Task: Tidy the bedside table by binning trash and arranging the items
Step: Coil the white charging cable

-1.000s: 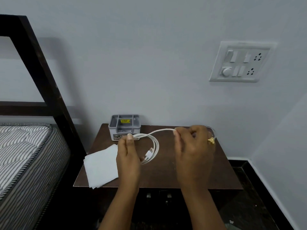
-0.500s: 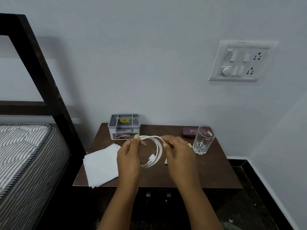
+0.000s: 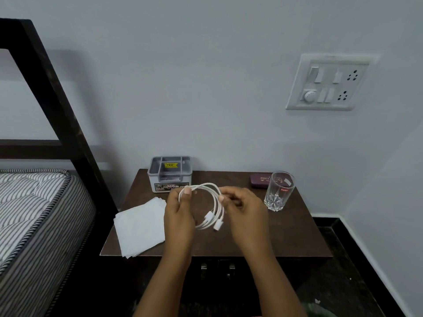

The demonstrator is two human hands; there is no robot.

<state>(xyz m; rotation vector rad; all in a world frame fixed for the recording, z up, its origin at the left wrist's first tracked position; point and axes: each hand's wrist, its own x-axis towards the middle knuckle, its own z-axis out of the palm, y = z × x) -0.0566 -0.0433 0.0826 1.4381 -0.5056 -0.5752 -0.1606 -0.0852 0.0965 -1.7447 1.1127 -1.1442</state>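
A white charging cable (image 3: 211, 203) hangs coiled in loops above the dark brown bedside table (image 3: 263, 239). My left hand (image 3: 180, 213) grips the left side of the coil, thumb on top. My right hand (image 3: 246, 210) pinches the coil's right side. Both plug ends dangle at the bottom of the loops. A grey compartment organiser (image 3: 169, 173) stands at the table's back left. White paper sheets (image 3: 140, 225) lie at the front left, overhanging the edge. A clear drinking glass (image 3: 278, 191) stands at the right, with a maroon case (image 3: 261, 180) behind it.
A bed with a striped mattress (image 3: 29, 213) and a dark wooden frame (image 3: 57, 106) is close on the left. A switchboard (image 3: 327, 82) is mounted on the wall above the table. Dark floor lies to the right of the table.
My right hand has drawn in from the table's right side toward the left hand, gathering the stretched cable into a tight coil. The glass and maroon case have come into view.
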